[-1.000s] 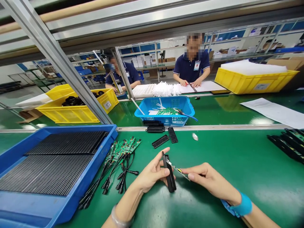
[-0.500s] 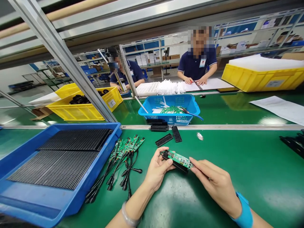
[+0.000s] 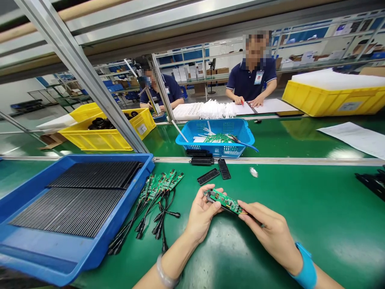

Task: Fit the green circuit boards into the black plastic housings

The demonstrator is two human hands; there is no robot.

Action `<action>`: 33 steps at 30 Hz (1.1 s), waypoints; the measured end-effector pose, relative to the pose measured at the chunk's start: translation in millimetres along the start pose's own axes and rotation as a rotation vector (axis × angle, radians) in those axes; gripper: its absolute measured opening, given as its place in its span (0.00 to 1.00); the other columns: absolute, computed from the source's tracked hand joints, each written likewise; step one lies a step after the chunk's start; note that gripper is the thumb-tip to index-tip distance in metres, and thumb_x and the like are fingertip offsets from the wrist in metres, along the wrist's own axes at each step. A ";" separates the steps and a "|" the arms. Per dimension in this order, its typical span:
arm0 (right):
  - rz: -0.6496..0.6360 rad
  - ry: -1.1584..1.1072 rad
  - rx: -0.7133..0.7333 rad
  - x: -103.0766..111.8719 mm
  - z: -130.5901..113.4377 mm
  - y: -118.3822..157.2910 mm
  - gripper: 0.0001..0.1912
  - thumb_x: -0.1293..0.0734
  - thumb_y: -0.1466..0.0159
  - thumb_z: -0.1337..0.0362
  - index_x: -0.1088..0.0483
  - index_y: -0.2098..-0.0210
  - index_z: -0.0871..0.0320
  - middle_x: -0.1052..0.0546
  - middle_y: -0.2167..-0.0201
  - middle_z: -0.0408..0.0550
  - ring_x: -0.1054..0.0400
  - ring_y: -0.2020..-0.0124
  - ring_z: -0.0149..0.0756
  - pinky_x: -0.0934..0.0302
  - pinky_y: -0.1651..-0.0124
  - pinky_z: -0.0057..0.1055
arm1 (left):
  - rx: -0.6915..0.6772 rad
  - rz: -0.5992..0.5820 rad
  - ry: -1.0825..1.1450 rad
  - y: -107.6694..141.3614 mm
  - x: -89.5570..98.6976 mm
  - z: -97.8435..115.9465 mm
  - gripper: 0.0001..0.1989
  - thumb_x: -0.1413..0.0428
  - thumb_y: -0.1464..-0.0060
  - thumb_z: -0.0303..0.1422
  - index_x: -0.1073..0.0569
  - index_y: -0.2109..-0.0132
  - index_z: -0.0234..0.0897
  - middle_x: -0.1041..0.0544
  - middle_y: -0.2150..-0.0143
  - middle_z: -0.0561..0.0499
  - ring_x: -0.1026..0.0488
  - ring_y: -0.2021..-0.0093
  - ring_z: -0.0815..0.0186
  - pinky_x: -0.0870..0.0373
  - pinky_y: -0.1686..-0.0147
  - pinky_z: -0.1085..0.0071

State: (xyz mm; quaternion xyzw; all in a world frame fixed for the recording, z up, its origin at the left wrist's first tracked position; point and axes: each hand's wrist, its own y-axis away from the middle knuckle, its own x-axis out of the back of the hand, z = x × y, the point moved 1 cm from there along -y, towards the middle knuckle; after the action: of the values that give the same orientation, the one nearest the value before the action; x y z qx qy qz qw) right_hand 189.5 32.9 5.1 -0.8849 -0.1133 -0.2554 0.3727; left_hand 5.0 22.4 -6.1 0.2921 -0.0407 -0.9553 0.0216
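Note:
My left hand [image 3: 205,214] is closed around a slim black plastic case [image 3: 230,210], its thumb along the near side. Over that case lies a green circuit board [image 3: 226,201] with a small two-digit display at its left end. The fingertips of my right hand [image 3: 266,224] pinch the board's right end, where thin orange wires show. Most of the case is covered by the board and fingers. Beyond my hands, loose black cases [image 3: 208,176] lie on the green table. Left of them is a bunch of circuit boards with black cables [image 3: 159,192].
A blue tray [image 3: 120,216] of stacked black strips stands on the left. Behind the loose cases sits a blue basket [image 3: 207,150] holding green wires and pliers. Two people work across the table. Yellow bins [image 3: 327,98] and a paper sheet [image 3: 355,136] lie further back.
The circuit board has come down closer onto the black case and tilted, so less of the case shows. My right hand has shifted slightly left with it.

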 end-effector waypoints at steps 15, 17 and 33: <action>-0.060 -0.024 -0.089 -4.0 3.9 2.8 0.15 0.36 0.36 0.68 0.31 0.49 0.55 0.32 0.67 0.46 0.34 0.71 0.30 0.38 0.70 0.26 | 0.018 -0.097 0.009 5.5 -7.4 -0.3 0.33 0.39 0.48 0.30 0.47 0.40 0.43 0.27 0.49 0.43 0.27 0.52 0.60 0.30 0.53 0.63; -0.082 -0.043 -0.150 -5.9 3.7 2.4 0.15 0.36 0.36 0.66 0.32 0.49 0.54 0.33 0.69 0.44 0.35 0.71 0.30 0.38 0.70 0.26 | 0.010 -0.077 -0.010 6.3 -9.2 -2.3 0.34 0.38 0.49 0.31 0.48 0.40 0.43 0.25 0.51 0.44 0.25 0.56 0.62 0.29 0.55 0.63; -0.502 -0.451 -0.657 -22.1 2.8 3.8 0.23 0.45 0.33 0.56 0.37 0.44 0.63 0.25 0.78 0.44 0.31 0.78 0.32 0.36 0.71 0.28 | 0.043 -0.009 -0.086 14.5 -15.8 -14.7 0.37 0.36 0.53 0.34 0.50 0.43 0.40 0.23 0.59 0.45 0.25 0.68 0.65 0.27 0.65 0.65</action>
State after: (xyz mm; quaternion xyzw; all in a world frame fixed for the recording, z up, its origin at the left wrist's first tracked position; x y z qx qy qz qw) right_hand 173.4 32.1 -10.7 -0.9346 -0.3151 -0.1616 -0.0344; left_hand 26.6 8.0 -8.1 0.2515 -0.0610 -0.9659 0.0092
